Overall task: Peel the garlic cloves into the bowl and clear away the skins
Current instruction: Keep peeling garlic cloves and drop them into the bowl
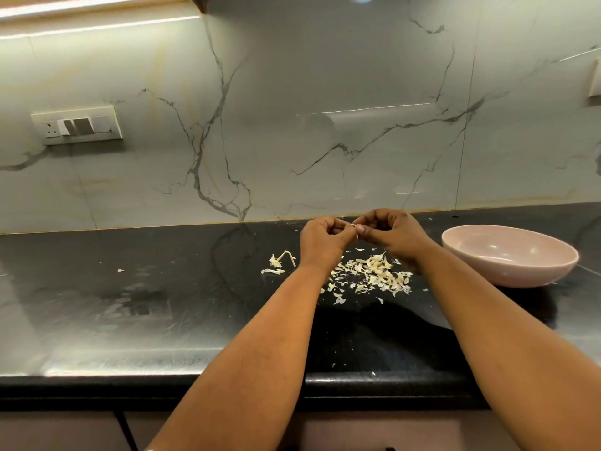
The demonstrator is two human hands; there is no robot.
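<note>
Between both hands [356, 231], garlic clove [354, 226]

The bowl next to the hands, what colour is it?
The bowl is pale pink, seen in the head view.

Skins [374, 275] are heaped on the worktop [162, 304] at centre, below and just in front of both hands — left hand [322, 237] and right hand [390, 231] are met fingertip to fingertip above the heap. Bowl [510, 255] is set to the right, near the heap. A stem w/ scraps [281, 260] is left of the heap. Wall socket [78, 125] is mounted behind, far left.
</note>
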